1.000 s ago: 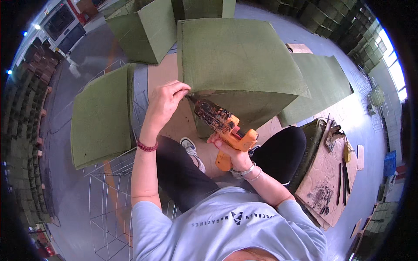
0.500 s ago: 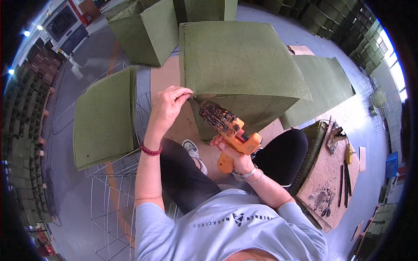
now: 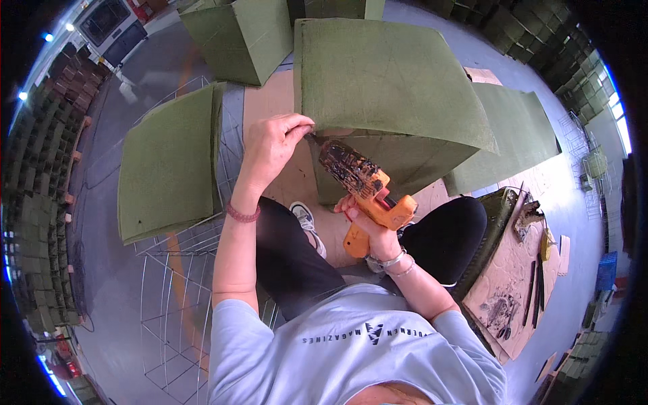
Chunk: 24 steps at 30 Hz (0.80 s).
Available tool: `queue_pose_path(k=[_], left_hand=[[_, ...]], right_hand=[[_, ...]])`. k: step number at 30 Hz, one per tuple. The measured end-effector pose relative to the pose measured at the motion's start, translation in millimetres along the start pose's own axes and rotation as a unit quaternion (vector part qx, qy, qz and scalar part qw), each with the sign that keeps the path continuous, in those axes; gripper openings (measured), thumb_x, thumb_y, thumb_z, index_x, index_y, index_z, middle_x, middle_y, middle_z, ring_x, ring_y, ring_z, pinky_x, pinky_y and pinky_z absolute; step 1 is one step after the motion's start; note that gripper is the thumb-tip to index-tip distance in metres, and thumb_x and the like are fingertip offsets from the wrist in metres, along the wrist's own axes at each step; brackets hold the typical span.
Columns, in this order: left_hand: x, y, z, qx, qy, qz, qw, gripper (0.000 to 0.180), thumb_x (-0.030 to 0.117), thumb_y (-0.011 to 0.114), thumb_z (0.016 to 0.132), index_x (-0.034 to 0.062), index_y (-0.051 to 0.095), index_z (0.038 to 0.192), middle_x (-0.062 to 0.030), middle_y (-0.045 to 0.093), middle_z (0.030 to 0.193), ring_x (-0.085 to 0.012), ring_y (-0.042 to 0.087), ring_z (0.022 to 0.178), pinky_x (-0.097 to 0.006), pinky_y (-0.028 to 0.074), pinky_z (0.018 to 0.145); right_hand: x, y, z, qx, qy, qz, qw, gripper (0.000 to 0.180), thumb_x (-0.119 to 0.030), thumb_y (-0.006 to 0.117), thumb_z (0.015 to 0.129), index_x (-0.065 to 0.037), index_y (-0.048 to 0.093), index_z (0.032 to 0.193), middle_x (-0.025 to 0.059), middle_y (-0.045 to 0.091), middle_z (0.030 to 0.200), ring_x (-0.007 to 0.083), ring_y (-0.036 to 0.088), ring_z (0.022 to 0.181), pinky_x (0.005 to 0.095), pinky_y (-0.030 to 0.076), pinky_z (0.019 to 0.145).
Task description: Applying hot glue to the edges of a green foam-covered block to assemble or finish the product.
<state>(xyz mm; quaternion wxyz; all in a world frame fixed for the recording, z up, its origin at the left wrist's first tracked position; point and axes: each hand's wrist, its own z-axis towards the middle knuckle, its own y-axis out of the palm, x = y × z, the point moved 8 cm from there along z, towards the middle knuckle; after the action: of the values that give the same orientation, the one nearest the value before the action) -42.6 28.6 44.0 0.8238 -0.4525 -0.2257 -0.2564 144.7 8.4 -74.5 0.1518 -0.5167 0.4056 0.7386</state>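
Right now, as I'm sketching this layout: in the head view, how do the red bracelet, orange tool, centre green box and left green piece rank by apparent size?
Largest to smallest, as they look:
1. Centre green box
2. Left green piece
3. Orange tool
4. Red bracelet

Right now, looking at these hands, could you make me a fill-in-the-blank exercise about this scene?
The orange glue gun is in the person's ____ hand.
The left hand is near a corner of a big box coloured ____.
The bracelet on the left wrist is coloured ____.
Scissors lie on brown ____.

Missing words: right; green; red; cardboard.
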Motion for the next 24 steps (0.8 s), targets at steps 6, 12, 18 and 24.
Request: queue_pose_path(k=[6, 12, 18, 24], left_hand=[[-1.7, -0.9, -2.8, 0.007, -0.023, -0.026, 0.999, 0.012, 0.006, 0.062, 0.084, 0.0008, 0.068, 0.092, -0.0105, 0.069, 0.081, -0.0142, 0.065, 0.069, -0.025, 0.047, 0.06], [2.4, -2.3, -3.0, 0.009, -0.006, -0.002, 1.0, 0.011, 0.006, 0.063, 0.083, 0.0005, 0.068, 0.091, -0.0099, 0.069, 0.08, -0.0132, 0.064, 0.068, -0.024, 0.046, 0.058], [3.4, -2.9, -3.4, 0.014, -0.015, -0.013, 1.0, 0.011, 0.006, 0.064, 0.082, -0.0003, 0.068, 0.09, -0.0102, 0.069, 0.08, -0.0133, 0.064, 0.067, -0.025, 0.046, 0.058], [1.6, -3.2, -4.6, 0.027, -0.008, -0.016, 0.999, 0.012, 0.007, 0.064, 0.083, -0.0006, 0.068, 0.091, -0.0124, 0.069, 0.079, -0.0122, 0.065, 0.068, -0.024, 0.047, 0.057]], right_hand=[[6.4, -1.3, -1.1, 0.018, 0.017, -0.002, 1.0, 0.008, -0.008, 0.056, 0.089, -0.004, 0.053, 0.096, 0.0048, 0.056, 0.095, 0.0155, 0.055, 0.095, 0.0311, 0.042, 0.088], [0.8, 2.3, -1.8, 0.029, 0.01, -0.021, 0.999, 0.009, -0.008, 0.059, 0.088, -0.004, 0.054, 0.094, 0.0042, 0.058, 0.093, 0.014, 0.055, 0.092, 0.0298, 0.044, 0.086], [-1.8, 1.6, -0.6, 0.032, 0.003, -0.047, 0.998, 0.008, -0.008, 0.06, 0.087, -0.004, 0.056, 0.091, 0.004, 0.059, 0.092, 0.0136, 0.056, 0.091, 0.0294, 0.044, 0.085], [-0.8, -1.1, -4.5, 0.029, -0.002, -0.027, 0.999, 0.009, -0.008, 0.06, 0.087, -0.004, 0.055, 0.093, 0.0043, 0.058, 0.092, 0.0141, 0.056, 0.09, 0.0306, 0.044, 0.086]])
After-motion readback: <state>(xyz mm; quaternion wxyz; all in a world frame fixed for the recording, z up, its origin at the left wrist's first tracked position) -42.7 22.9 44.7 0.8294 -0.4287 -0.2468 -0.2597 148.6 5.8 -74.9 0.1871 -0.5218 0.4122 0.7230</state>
